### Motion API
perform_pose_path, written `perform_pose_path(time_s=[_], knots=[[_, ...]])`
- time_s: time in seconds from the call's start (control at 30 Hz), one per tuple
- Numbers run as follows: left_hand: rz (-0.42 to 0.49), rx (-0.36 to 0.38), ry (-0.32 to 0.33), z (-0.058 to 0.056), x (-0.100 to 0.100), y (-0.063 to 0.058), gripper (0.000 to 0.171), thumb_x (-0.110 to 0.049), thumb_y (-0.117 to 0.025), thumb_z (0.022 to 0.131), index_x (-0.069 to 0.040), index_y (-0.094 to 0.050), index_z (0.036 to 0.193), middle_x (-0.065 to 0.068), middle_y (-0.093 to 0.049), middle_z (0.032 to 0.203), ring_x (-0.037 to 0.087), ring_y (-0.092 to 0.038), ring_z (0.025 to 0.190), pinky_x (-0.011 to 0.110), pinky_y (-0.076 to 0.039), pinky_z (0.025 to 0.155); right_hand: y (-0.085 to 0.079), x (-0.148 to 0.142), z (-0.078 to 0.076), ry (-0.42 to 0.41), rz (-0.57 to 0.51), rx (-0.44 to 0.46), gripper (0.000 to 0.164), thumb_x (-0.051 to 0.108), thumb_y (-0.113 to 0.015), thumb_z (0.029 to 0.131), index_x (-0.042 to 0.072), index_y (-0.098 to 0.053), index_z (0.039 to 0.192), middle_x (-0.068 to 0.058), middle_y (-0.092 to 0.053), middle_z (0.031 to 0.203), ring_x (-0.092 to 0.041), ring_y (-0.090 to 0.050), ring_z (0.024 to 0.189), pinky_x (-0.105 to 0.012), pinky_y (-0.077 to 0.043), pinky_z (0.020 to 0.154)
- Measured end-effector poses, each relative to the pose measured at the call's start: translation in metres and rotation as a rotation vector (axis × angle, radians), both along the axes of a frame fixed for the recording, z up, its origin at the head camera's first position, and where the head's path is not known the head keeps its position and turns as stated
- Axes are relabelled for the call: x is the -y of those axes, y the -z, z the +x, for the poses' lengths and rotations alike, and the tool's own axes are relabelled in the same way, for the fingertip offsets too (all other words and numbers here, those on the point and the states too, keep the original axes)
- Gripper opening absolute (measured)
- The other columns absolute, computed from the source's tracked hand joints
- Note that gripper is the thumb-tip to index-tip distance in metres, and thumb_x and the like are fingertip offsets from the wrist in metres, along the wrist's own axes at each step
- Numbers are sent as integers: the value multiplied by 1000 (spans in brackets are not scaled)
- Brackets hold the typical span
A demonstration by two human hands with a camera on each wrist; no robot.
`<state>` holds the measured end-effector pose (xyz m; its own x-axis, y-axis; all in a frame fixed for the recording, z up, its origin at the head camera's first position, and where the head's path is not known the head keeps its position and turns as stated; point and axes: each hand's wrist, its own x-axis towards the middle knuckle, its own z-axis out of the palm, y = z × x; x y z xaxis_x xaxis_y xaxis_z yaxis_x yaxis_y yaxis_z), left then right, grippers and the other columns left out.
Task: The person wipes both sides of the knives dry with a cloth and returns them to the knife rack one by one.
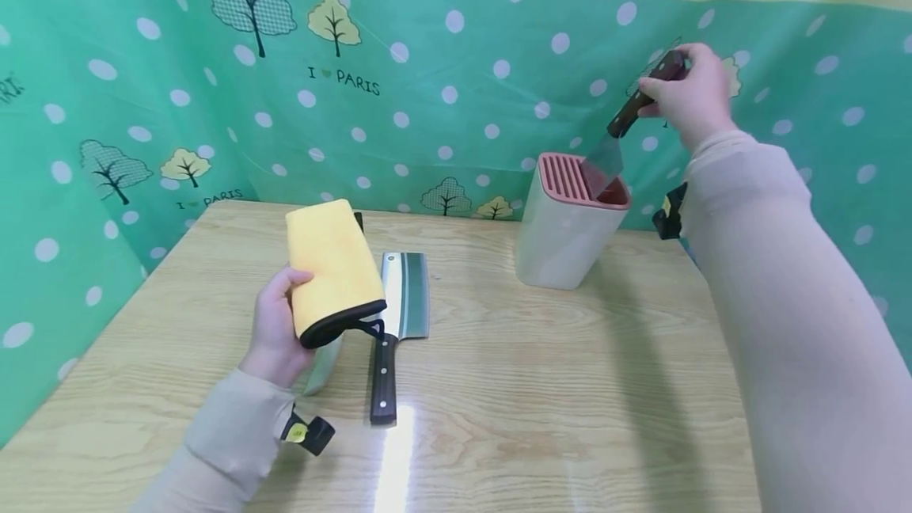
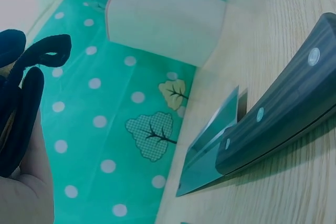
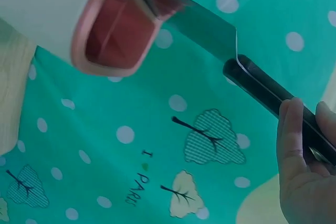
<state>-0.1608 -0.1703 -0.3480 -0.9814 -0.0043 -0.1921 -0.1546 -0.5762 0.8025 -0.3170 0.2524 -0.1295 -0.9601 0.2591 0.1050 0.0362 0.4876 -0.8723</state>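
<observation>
My right hand (image 1: 697, 97) grips the dark riveted handle of a kitchen knife (image 1: 627, 115), raised at the back right. Its blade slants down, the lower end at the slots of a white knife block (image 1: 563, 240) with a pink top. In the right wrist view, the blade (image 3: 207, 31) runs to the slotted part, beside a wide pink opening (image 3: 118, 30). Held in my left hand (image 1: 276, 331) is a folded yellow cloth (image 1: 331, 264) with black edging and a loop. A cleaver (image 1: 384, 378) lies flat just right of that hand, handle toward me.
Beneath the left hand and cloth, a pale blade-like piece (image 1: 325, 366) shows, mostly hidden. A dark tip (image 1: 359, 220) peeks out behind the cloth. The wooden table (image 1: 513, 386) ends at a green dotted curtain (image 1: 427, 85) at the back and left.
</observation>
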Motion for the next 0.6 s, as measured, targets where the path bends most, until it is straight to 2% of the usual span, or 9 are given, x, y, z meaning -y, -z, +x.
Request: perform_pose_path(time_s=[0.1,0.2,0.33,0.47,0.6], knots=[[-3,-13,7,1,2,-4,40,-22,-30,101,-21,-28,141,-7,-50,128,4,-61,106,18,-53,87,10,1,-5,-12,17,12,69,27,-64,95,25,-28,153,9,-46,103,-3,-67,64,-36,-46,108],[-7,-20,15,2,3,-6,45,-23,-31,101,-20,-23,145,-6,-47,130,4,-60,107,18,-54,87,23,4,-11,-17,49,29,66,27,-62,96,24,-29,153,8,-47,105,-3,-67,67,-30,-53,97],[-19,-17,8,4,4,-7,45,-24,-32,101,-19,-23,145,-7,-50,127,4,-61,105,19,-54,86,39,9,-16,-17,90,56,66,29,-60,98,24,-26,155,-3,-50,125,-3,-67,71,-26,-55,89],[-21,-11,3,5,6,-9,48,-23,-31,101,-18,-20,147,-6,-49,127,4,-62,105,18,-54,85,52,14,-19,-22,96,78,69,30,-58,99,25,-22,157,-15,-42,149,-2,-67,73,-33,-52,100],[-34,-11,5,6,8,-10,51,-23,-30,101,-18,-17,150,-6,-48,129,3,-61,106,18,-54,86,58,16,-21,-26,80,76,69,30,-56,100,25,-19,157,-17,-36,155,-3,-67,73,-37,-50,104]])
